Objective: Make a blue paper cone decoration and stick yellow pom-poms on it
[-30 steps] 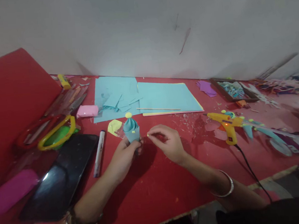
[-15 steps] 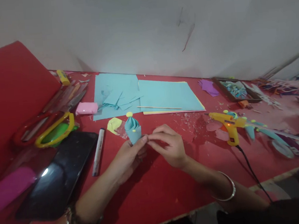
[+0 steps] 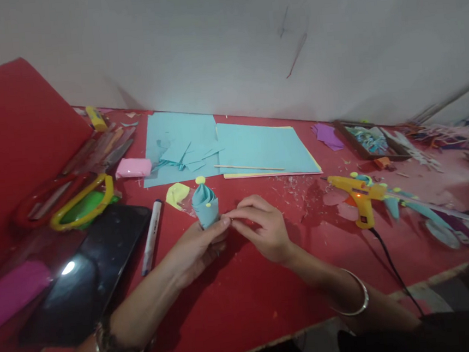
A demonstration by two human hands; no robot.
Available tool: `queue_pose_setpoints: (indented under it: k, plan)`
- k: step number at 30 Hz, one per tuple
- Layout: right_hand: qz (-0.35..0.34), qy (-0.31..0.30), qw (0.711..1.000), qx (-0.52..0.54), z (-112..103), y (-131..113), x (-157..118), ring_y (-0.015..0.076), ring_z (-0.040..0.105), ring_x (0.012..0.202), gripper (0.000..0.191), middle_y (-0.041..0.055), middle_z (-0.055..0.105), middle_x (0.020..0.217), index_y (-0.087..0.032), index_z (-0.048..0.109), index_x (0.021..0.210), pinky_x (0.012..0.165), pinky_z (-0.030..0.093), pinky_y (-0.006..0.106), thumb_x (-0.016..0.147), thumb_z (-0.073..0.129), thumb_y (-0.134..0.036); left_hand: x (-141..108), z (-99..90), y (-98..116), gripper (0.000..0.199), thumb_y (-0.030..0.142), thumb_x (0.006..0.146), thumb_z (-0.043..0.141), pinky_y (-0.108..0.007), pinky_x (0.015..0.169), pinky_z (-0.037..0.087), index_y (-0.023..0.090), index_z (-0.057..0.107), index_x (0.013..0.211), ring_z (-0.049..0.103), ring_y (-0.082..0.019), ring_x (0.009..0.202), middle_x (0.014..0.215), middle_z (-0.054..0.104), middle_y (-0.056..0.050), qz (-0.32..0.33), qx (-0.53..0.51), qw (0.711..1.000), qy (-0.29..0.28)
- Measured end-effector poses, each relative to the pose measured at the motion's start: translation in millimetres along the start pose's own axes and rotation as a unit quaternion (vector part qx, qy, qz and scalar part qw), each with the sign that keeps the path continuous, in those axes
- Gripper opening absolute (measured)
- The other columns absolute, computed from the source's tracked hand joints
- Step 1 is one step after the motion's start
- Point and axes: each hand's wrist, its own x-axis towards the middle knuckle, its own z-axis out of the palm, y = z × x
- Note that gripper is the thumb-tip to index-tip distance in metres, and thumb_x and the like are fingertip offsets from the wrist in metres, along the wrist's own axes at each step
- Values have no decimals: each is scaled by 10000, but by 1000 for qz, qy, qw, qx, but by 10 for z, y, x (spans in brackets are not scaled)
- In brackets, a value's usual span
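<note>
A small folded blue paper cone point(image 3: 206, 207) with a round yellow ball on its tip and a yellow dot on its side stands upright in my left hand point(image 3: 200, 250). The thumb and fingers of that hand are wrapped round its lower part. Close by, my right hand point(image 3: 266, 231) pinches its thumb and forefinger together near the left thumb; whatever is between them is too small to make out. A piece of yellow clay point(image 3: 177, 194) on clear wrapping lies just beyond the left hand.
Blue paper sheets point(image 3: 260, 146) with cut scraps and a thin stick point(image 3: 250, 167) lie behind. On the left are a marker point(image 3: 152, 238), a dark tablet point(image 3: 91, 276) and scissors point(image 3: 83, 203). At right sits a yellow glue gun point(image 3: 362, 197), its cord trailing over the table edge.
My left hand and the paper cone have shifted very slightly left in view, along with the things on that side. The right hand keeps its pinch.
</note>
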Motion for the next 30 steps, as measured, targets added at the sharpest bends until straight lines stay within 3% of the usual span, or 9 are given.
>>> queue_pose_setpoints:
  k: [4, 7, 11, 14, 17, 25, 30]
  plan:
    - [38, -11, 998, 51, 5, -30, 10, 120, 545, 735, 95, 12, 574, 771, -210, 627, 825, 666, 460, 263, 801, 542, -177, -1, -2, 5, 348, 365, 548, 777, -187, 461, 250, 152, 517, 640, 272, -54, 488, 505, 317, 90, 0, 11, 1000, -19]
    - [106, -7, 985, 133, 21, -28, 19, 117, 547, 710, 57, 4, 573, 738, -203, 613, 757, 659, 455, 261, 776, 561, -191, 9, 9, -8, 328, 355, 591, 758, -176, 446, 245, 146, 508, 631, 241, -44, 477, 506, 301, 93, 6, -7, 999, -37]
    - [253, 53, 926, 275, 15, 80, 36, 92, 523, 617, 77, -23, 555, 675, -205, 594, 730, 602, 441, 235, 760, 568, -271, 10, 24, -5, 300, 314, 598, 765, -154, 426, 227, 123, 554, 693, 241, -18, 470, 598, 426, 65, 6, -39, 999, -36]
    - [314, 101, 886, 327, -18, 181, 45, 69, 482, 572, 115, -35, 537, 648, -217, 629, 803, 572, 411, 214, 769, 561, -303, 3, 37, 16, 273, 291, 609, 760, -147, 419, 219, 118, 565, 687, 248, -8, 468, 667, 494, 37, 5, -54, 998, -34]
    - [322, 95, 880, 336, -37, 213, 45, 64, 469, 572, 136, -36, 532, 643, -228, 654, 832, 572, 397, 212, 783, 552, -304, 6, 48, 29, 261, 291, 612, 758, -150, 408, 197, 115, 590, 707, 234, -7, 459, 640, 478, 43, -2, -67, 997, -37]
    - [304, 82, 897, 311, -18, 148, 37, 75, 495, 627, 74, -41, 566, 703, -221, 602, 751, 630, 414, 226, 694, 651, -224, 8, 53, 27, 243, 224, 578, 775, -147, 409, 208, 100, 638, 737, 259, -2, 464, 644, 486, 34, -19, -65, 998, -14]
    - [310, 88, 885, 337, -18, 161, 41, 73, 483, 582, 109, -37, 545, 644, -208, 594, 725, 589, 403, 218, 774, 567, -301, -1, 42, -1, 244, 213, 588, 767, -140, 414, 225, 116, 649, 778, 274, -2, 466, 639, 478, 37, -36, -44, 998, -41]
